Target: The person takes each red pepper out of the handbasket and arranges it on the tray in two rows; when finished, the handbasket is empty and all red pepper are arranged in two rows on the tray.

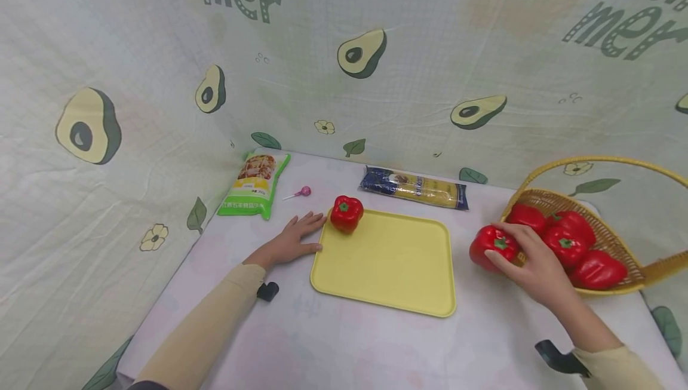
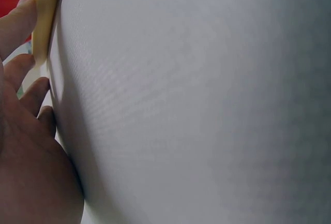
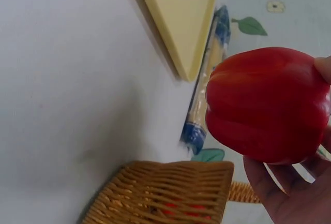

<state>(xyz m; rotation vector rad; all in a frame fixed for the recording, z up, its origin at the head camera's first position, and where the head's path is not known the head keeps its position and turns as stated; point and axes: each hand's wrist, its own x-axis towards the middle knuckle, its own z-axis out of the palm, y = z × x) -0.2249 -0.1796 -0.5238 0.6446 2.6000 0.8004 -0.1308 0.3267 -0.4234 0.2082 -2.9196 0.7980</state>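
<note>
My right hand (image 1: 537, 267) grips a red bell pepper (image 1: 493, 248) between thumb and fingers, raised at the left side of a wicker basket (image 1: 618, 240). In the right wrist view the same pepper (image 3: 269, 105) hangs above the table, with fingers curled round its far end. Several more red peppers (image 1: 572, 246) lie in the basket. On the left, my left hand (image 1: 292, 239) rests with spread fingers against the left edge of a yellow tray (image 1: 387, 264). One red bell pepper (image 1: 346, 214) sits in the tray's far left corner, close to those fingertips.
Behind the tray lies a blue and yellow pasta packet (image 1: 414, 187). A green and white food bag (image 1: 255, 184) is at the back left, with a pink lollipop (image 1: 304, 191) beside it. The basket's tall handle (image 1: 607, 160) arches over its peppers. Patterned cloth hangs behind the table.
</note>
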